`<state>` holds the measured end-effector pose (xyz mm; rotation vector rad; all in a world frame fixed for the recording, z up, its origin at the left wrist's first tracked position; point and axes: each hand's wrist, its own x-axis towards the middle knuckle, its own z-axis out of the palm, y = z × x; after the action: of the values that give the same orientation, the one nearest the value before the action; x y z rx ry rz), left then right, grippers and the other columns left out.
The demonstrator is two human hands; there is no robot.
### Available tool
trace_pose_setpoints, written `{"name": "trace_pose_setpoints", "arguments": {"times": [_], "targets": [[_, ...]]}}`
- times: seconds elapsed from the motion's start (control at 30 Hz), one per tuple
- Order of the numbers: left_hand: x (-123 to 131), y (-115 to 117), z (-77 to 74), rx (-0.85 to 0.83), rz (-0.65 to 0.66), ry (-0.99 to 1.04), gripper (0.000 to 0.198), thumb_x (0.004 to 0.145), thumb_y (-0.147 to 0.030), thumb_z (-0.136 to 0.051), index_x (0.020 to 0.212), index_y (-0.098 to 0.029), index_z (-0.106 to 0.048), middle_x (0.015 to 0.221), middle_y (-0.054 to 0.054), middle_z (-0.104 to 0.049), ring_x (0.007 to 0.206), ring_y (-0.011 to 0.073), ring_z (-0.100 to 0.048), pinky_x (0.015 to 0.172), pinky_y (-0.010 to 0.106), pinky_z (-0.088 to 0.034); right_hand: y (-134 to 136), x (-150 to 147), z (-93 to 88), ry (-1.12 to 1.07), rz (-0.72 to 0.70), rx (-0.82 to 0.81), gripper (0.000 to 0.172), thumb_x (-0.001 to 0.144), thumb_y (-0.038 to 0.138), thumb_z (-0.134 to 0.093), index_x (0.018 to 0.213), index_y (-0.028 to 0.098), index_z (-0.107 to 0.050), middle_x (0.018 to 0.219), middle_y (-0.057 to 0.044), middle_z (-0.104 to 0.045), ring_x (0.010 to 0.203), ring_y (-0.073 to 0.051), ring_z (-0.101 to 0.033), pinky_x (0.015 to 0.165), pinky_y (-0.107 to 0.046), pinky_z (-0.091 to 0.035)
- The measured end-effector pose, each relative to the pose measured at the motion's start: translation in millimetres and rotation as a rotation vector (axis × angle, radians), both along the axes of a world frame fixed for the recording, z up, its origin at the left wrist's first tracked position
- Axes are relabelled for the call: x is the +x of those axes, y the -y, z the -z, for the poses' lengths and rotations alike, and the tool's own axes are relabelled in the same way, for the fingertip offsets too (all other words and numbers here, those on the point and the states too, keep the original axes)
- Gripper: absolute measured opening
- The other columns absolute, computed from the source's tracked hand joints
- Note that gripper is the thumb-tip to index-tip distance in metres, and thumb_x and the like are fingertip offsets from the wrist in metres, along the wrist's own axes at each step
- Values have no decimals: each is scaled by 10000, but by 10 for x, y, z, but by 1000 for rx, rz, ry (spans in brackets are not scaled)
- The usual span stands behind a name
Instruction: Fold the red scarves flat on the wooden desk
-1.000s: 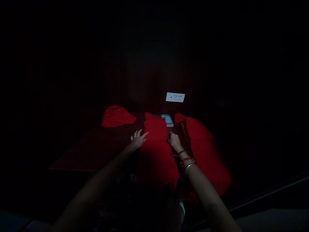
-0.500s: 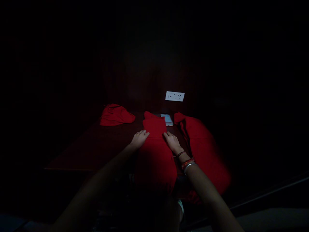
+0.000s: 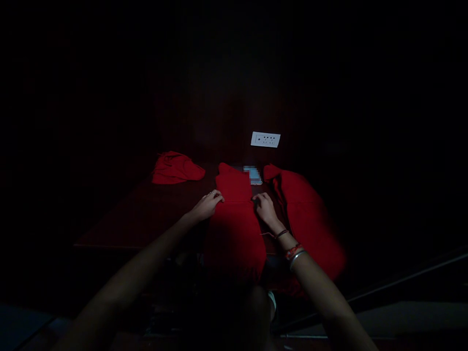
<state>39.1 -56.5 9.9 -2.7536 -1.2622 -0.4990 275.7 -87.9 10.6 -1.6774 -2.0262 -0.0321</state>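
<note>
A folded red cloth (image 3: 236, 224), perhaps a garment, lies lengthwise on the dark table (image 3: 120, 222), its near end reaching over the front edge into shadow. My left hand (image 3: 209, 204) pinches its left edge beside a crosswise seam or crease. Across from it, my right hand (image 3: 266, 208), fingers curled, is closed at the right edge of the same cloth. Bracelets and a bangle circle the right wrist. Just beyond the cloth's far right corner lies a phone (image 3: 256, 176), partly covered by it, its screen blurred.
On the right, a larger red cloth (image 3: 310, 214) drapes over the table. A crumpled red cloth (image 3: 177, 168) sits at the far left. A white socket plate (image 3: 265, 139) is on the dark wall behind. Deep shadow hides most surroundings.
Both hands have shifted slightly outward, from lying flatter on the cloth to pinching at its side edges. The whole view has tilted a little, so things appear higher.
</note>
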Motion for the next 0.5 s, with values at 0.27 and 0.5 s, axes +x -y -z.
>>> {"name": "trace_pose_setpoints", "arguments": {"times": [0.27, 0.5], "targets": [[-112, 263, 222, -153, 50, -178, 466, 855, -374, -236, 1291, -213, -215, 1348, 59, -242, 1234, 187, -177, 978, 453, -116, 206, -122, 70, 247, -99, -366, 540, 843, 423, -205, 1295, 127, -232, 1362, -98, -194, 1238, -174, -154, 980, -389, -145], [-60, 247, 150, -229, -21, -236, 487, 857, -401, -215, 1303, -206, -185, 1362, 67, -190, 1241, 194, -157, 966, 497, -73, 151, -130, 36, 210, -48, -533, 723, 778, 586, -157, 1327, 121, -79, 1385, -103, -3, 1258, -214, 11, 951, -527, -40]]}}
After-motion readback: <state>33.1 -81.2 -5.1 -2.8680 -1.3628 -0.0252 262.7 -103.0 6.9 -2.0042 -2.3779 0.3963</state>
